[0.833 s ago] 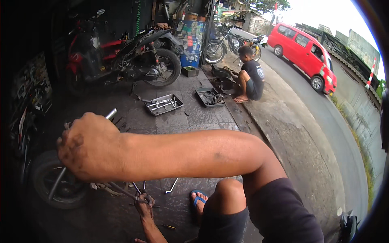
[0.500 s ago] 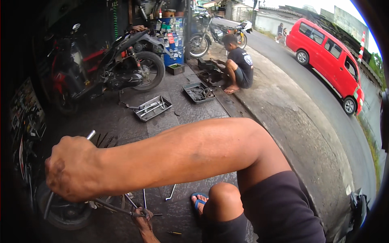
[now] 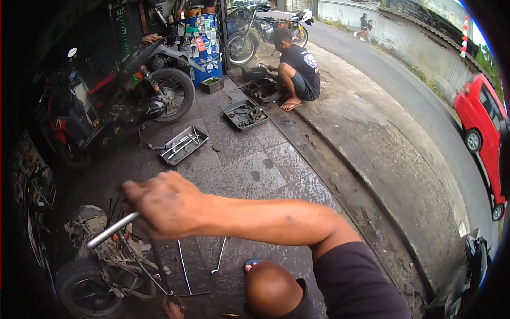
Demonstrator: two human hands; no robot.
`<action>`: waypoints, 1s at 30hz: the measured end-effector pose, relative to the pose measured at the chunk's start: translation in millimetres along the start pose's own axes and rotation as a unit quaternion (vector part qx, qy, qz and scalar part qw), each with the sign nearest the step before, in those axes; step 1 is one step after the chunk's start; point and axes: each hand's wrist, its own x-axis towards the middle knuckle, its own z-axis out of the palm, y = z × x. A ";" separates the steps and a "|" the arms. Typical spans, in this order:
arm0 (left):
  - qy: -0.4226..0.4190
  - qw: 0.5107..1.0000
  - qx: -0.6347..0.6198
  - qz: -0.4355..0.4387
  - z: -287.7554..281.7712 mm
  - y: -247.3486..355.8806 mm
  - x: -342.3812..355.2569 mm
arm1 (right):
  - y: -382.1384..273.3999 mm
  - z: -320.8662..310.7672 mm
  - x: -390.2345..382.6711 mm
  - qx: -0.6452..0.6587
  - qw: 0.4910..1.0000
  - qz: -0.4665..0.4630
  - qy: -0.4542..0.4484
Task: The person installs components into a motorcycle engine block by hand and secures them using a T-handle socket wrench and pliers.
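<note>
My right hand (image 3: 167, 204) is closed in a fist around a silver metal bar (image 3: 111, 231), whose bare end slants out toward the lower left. A dark shaft runs down from under the fist toward my left hand (image 3: 173, 309), cut off by the lower edge. The left fingers look closed around the lower end of metal rods, partly hidden and blurred. Left of both hands is a greasy, exposed engine (image 3: 114, 247) with a black-tyred wheel (image 3: 90, 287) below it. My right forearm passes across the middle of the view.
Two long tools (image 3: 219, 256) lie on the tiles beside my knee (image 3: 273, 290). Ahead are a tool tray (image 3: 183, 144) and a parts tray (image 3: 245, 114). A scooter (image 3: 133, 101) stands far left. Someone squats (image 3: 300, 72) near the kerb; a red van (image 3: 486, 122) is on the road.
My right hand has moved right and swung the bar's end round to the lower left, uncovering the engine. My left hand sits lower in view. The view has shifted; the van appears farther right.
</note>
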 end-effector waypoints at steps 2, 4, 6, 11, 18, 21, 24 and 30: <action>0.014 0.991 0.130 0.037 6.0 1.9 6.2 | 26.7 -11.2 -40.8 0.046 0.990 0.134 -0.009; 0.046 0.959 0.266 0.088 6.9 0.5 16.5 | 53.4 -0.5 -89.9 0.122 0.969 0.214 0.019; 0.075 0.927 0.360 0.078 10.8 14.9 10.4 | 67.0 6.3 -129.6 0.184 0.928 0.323 0.015; 0.096 0.893 0.430 -0.093 64.7 151.5 -27.4 | 85.1 78.2 -230.5 0.215 0.854 0.461 0.113; -0.019 0.821 0.545 -0.170 57.2 156.6 -9.5 | 64.4 202.9 -363.0 0.434 0.644 0.544 0.318; -0.009 0.834 0.539 -0.119 54.9 139.5 -12.4 | 79.0 218.4 -389.8 0.355 0.687 0.550 0.314; -0.004 0.835 0.535 -0.133 44.3 126.9 -23.5 | 89.8 186.3 -363.2 0.349 0.705 0.569 0.240; 0.007 0.836 0.527 -0.152 47.2 149.0 -23.3 | 150.3 122.3 -390.1 0.178 0.769 0.609 0.078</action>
